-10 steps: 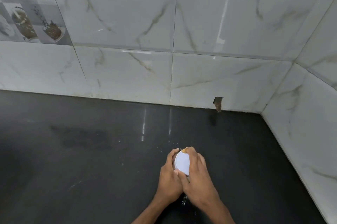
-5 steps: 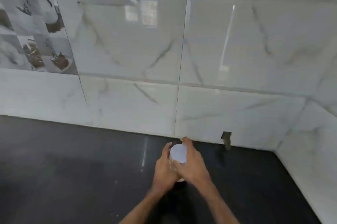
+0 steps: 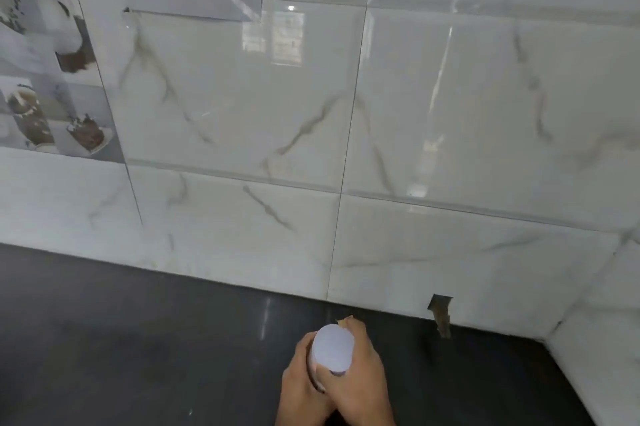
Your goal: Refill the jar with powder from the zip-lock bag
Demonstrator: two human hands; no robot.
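Note:
A small jar with a round white lid [image 3: 332,347] is held between both hands low in the view, above the black counter [image 3: 138,339]. My left hand [image 3: 302,387] wraps the jar's left side. My right hand [image 3: 360,379] covers its right side, fingers curled round the lid's edge. The jar's body is almost fully hidden by the hands. A scrap of something yellowish [image 3: 344,321] shows at my right fingertips. No zip-lock bag is in view.
White marble-pattern wall tiles [image 3: 242,113] rise behind the counter and meet a side wall [image 3: 595,339] at the right corner. A small chipped notch [image 3: 440,313] sits at the wall's base. Picture tiles [image 3: 52,96] are at the left.
The view has tilted upward, so more wall shows and the hands sit lower in it. Both hands keep their hold on the jar, now nearer the back wall.

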